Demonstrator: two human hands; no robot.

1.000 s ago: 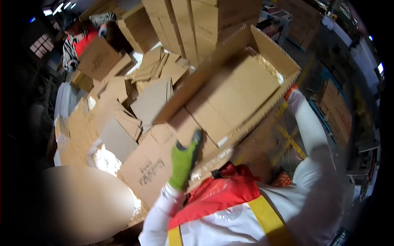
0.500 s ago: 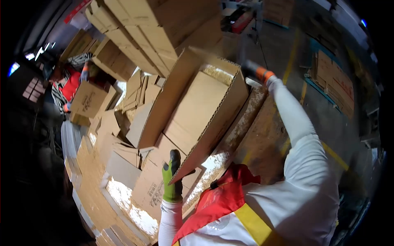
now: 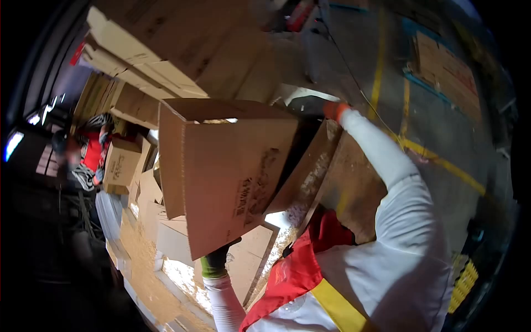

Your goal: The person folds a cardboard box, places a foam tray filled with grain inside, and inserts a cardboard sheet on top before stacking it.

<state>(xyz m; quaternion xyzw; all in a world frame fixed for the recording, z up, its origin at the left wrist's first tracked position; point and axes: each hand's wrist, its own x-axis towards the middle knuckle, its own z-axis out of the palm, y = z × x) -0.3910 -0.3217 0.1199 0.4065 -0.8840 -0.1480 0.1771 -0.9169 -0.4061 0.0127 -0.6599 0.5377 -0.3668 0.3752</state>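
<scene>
A large cardboard box (image 3: pixel 238 177) stands tilted in front of me, its printed side facing me. My left hand (image 3: pixel 215 261), in a green and dark glove, is at the box's lower edge, its fingers mostly hidden by the cardboard. My right hand (image 3: pixel 331 110), in a dark glove with an orange cuff, is beyond the box's far right corner, near a pale, blurred shape (image 3: pixel 304 95). Its fingers are too blurred and dark to make out. Flat cardboard pieces (image 3: pixel 249 252) lie beneath and beside the box.
Stacked cartons (image 3: pixel 141 50) rise at the back left. A co-worker (image 3: pixel 94 149) stands at the far left beside a smaller box (image 3: pixel 123 163). Flattened cardboard (image 3: pixel 448 72) lies on a pallet at the right. A cable (image 3: pixel 354 77) crosses the floor.
The box has turned and tipped, so its printed outer side shows instead of its open inside. My left hand has moved slightly down and left; my right hand has shifted left.
</scene>
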